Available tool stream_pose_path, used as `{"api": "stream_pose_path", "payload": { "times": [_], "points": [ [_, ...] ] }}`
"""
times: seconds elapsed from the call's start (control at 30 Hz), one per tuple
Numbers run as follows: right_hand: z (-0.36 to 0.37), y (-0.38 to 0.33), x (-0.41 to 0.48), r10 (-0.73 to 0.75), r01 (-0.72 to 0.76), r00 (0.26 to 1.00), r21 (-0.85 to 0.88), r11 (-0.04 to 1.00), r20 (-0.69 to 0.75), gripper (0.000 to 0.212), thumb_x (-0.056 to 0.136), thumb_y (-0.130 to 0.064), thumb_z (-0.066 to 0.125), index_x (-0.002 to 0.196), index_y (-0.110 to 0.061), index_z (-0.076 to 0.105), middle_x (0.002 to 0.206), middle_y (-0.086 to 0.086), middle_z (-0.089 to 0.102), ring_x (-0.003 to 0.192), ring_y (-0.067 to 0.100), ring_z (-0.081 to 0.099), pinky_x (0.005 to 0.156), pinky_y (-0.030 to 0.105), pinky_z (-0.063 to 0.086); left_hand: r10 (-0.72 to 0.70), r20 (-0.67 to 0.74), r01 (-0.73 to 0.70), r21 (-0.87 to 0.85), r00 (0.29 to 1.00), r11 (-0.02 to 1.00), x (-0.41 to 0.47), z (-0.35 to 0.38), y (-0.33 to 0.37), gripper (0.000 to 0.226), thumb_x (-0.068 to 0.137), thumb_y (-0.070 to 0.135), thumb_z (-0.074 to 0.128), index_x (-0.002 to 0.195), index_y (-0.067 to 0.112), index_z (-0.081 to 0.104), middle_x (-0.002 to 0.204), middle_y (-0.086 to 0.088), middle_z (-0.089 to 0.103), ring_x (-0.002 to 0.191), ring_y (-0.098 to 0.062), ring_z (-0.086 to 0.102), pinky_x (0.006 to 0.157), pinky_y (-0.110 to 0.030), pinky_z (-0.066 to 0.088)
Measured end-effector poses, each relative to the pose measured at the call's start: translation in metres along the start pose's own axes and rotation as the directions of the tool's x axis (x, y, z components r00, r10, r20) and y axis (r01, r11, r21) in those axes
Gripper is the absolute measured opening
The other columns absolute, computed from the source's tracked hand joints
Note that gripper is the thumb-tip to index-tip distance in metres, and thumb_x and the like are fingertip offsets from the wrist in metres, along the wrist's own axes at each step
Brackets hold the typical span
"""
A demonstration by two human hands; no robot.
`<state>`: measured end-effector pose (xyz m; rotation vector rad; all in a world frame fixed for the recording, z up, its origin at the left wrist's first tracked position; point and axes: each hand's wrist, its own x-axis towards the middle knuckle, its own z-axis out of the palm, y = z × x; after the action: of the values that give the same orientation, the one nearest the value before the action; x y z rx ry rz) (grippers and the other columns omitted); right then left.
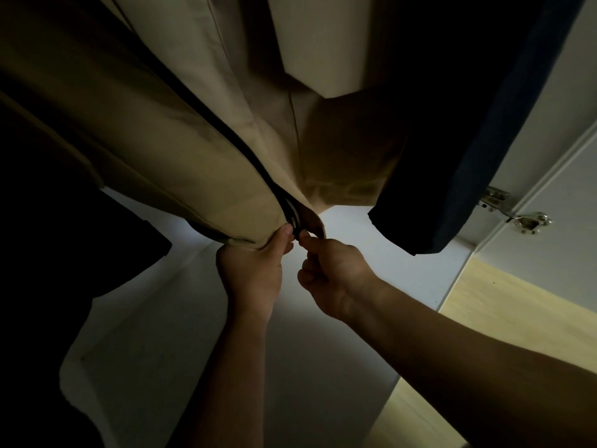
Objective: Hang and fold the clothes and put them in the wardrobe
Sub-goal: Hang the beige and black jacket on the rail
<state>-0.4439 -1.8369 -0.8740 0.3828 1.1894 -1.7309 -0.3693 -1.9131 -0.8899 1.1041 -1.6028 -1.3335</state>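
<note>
Though the beige jacket [193,150] already hangs in the wardrobe [300,350], left hand [255,266] grips its hem, right hand [332,279] pinches the zipper [288,218]; fastening seems unfinished.

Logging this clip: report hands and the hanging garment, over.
Left hand grips beige zippered garment at hem. Right hand pinches zipper at bottom end. Navy garment hangs close on the right, clear of hands.

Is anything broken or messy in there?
Nothing looks broken. The tan coat hangs with its zipper slightly parted at the hem, where the left hand grips the fabric and the right hand pinches the zipper's end.
</note>
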Motion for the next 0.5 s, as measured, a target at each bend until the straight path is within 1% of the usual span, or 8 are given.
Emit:
{"api": "stream_pose_path", "payload": {
  "times": [0.03,0.1,0.13,0.23,0.33,0.43,0.5],
  "points": [
    [0.0001,0.0002,0.0000,-0.001,0.001,1.000,-0.003,1.000,-0.003,0.007,0.093,-0.005,0.068,0.097,-0.006,0.062,0.048,-0.005,0.031,0.044,0.010,0.027,0.046,0.025,0.029,0.003,0.000,-0.003,0.022,1.000,1.000,-0.0003,0.0000,-0.0009,0.007,0.079,0.021,0.084,0.077,0.023,0.077,0.076,0.006,0.077,0.074,-0.014,0.076,0.081,-0.048,0.061],
    [0.0003,0.0015,0.0002,-0.009,0.009,1.000,-0.011,1.000,-0.011,0.008,0.093,-0.006,0.069,0.097,-0.006,0.063,0.047,-0.005,0.033,0.042,0.009,0.028,0.046,0.026,0.030,0.034,-0.008,-0.033,0.112,0.999,0.993,-0.0006,-0.0002,-0.0016,0.014,0.079,0.026,0.084,0.084,0.015,0.078,0.077,0.008,0.077,0.074,-0.008,0.075,0.080,-0.045,0.061],
    [0.0003,0.0026,0.0003,-0.015,0.015,1.000,-0.015,1.000,-0.016,0.008,0.093,-0.006,0.070,0.097,-0.005,0.063,0.047,-0.005,0.033,0.042,0.009,0.028,0.047,0.026,0.030,0.053,-0.008,-0.051,0.144,0.999,0.988,-0.0011,-0.0004,-0.0018,0.016,0.079,0.027,0.084,0.084,0.013,0.079,0.077,0.009,0.077,0.075,-0.006,0.075,0.080,-0.044,0.061],
    [0.0006,0.0056,0.0007,-0.029,0.028,0.999,-0.024,0.999,-0.027,0.010,0.093,-0.008,0.070,0.100,-0.005,0.064,0.045,-0.006,0.033,0.041,0.009,0.029,0.046,0.026,0.030,0.070,-0.018,-0.066,0.160,0.997,0.985,-0.0005,-0.0010,-0.0023,0.018,0.078,0.026,0.085,0.085,0.011,0.079,0.078,0.005,0.077,0.077,-0.010,0.075,0.079,-0.043,0.061],
    [0.0012,0.0060,0.0012,-0.033,0.032,0.999,-0.014,0.999,-0.042,0.008,0.093,-0.008,0.070,0.097,-0.005,0.064,0.043,-0.006,0.033,0.040,0.008,0.028,0.046,0.026,0.030,0.070,-0.020,-0.066,0.181,0.997,0.981,0.0014,-0.0013,-0.0039,0.024,0.075,0.029,0.087,0.087,0.010,0.078,0.081,0.002,0.076,0.077,-0.013,0.074,0.076,-0.044,0.062],
    [0.0008,0.0031,0.0015,-0.054,0.054,0.998,-0.005,0.999,-0.036,0.006,0.094,-0.007,0.068,0.093,-0.005,0.063,0.042,-0.007,0.036,0.038,0.008,0.030,0.046,0.026,0.030,0.070,0.048,-0.079,0.211,0.996,0.974,0.0004,-0.0011,-0.0050,0.021,0.075,0.029,0.087,0.084,0.012,0.079,0.078,0.003,0.076,0.076,-0.013,0.074,0.076,-0.045,0.061],
    [0.0007,0.0004,0.0016,-0.062,0.062,0.998,-0.002,0.998,-0.029,0.006,0.094,-0.007,0.068,0.091,-0.005,0.063,0.040,-0.007,0.039,0.035,0.007,0.032,0.045,0.025,0.032,0.047,0.071,-0.059,0.179,0.996,0.982,-0.0023,0.0001,-0.0038,0.015,0.076,0.026,0.086,0.082,0.014,0.079,0.077,0.004,0.077,0.076,-0.014,0.075,0.078,-0.047,0.061]
  ]
}}
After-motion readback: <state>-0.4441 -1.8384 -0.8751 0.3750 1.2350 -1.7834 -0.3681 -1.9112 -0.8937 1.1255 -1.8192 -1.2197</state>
